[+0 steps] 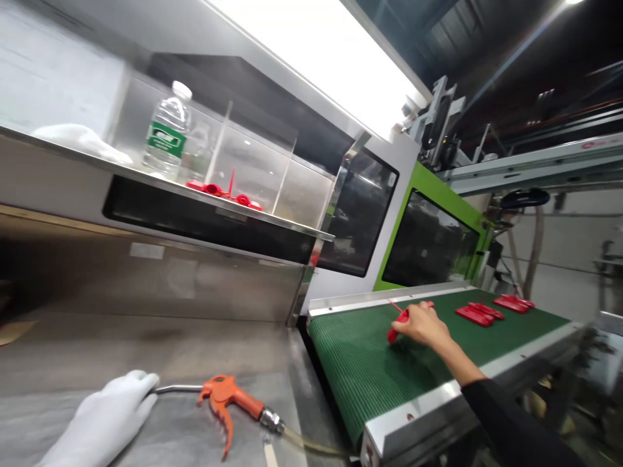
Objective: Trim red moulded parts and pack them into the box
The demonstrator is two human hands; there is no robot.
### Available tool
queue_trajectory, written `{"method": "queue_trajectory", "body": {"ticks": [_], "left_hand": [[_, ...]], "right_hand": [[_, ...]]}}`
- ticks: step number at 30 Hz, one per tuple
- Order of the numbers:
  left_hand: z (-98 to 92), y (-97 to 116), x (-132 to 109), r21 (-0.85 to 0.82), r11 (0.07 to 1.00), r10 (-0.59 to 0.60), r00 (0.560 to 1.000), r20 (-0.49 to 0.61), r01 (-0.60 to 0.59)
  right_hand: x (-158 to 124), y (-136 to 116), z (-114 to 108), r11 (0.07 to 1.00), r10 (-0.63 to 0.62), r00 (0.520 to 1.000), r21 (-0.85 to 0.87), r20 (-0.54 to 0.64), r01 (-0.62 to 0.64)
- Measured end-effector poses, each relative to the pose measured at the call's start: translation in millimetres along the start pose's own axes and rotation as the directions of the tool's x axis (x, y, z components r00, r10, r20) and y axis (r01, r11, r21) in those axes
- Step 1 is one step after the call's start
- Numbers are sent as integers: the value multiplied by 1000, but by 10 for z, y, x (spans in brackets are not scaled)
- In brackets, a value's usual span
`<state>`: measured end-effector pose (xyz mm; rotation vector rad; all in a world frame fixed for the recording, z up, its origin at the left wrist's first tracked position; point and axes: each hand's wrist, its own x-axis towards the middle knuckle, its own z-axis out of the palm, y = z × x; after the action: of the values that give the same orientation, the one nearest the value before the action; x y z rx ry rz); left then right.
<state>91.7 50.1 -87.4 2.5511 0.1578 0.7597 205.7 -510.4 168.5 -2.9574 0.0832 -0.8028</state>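
Observation:
My left hand (109,415), in a white glove, is low at the left over the metal bench with its fingers closed at the nozzle tip of an orange air blow gun (226,392). The gun lies on the bench, its trigger towards me. My bare right hand (424,324) is above the green conveyor belt (350,357), gripping a red plastic part (393,335); a thin red stem sticks out of it, and the fingers hide much of its shape. Farther along the belt lie red plastic parts (479,314) and another red group (513,303).
A metal shelf (272,219) above the bench bears a water bottle (166,133), a white glove (80,141) and small red pieces (228,193). A clear hose (311,444) runs from the gun towards the conveyor. Behind the belt stands a green and white machine (394,259).

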Motion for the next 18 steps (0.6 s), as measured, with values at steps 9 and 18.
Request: {"method": "queue_trajectory", "body": {"ticks": [9,18], "left_hand": [[-136,1142,-321,-795,532,-141,957,255,290],[-614,1258,-662,-851,-314,-188,852,489,420]], "right_hand": [[-1726,-1915,35,603,-495,864,679,-92,418],[-2518,-2506,1223,-167,-486,849,975,-208,143]]}}
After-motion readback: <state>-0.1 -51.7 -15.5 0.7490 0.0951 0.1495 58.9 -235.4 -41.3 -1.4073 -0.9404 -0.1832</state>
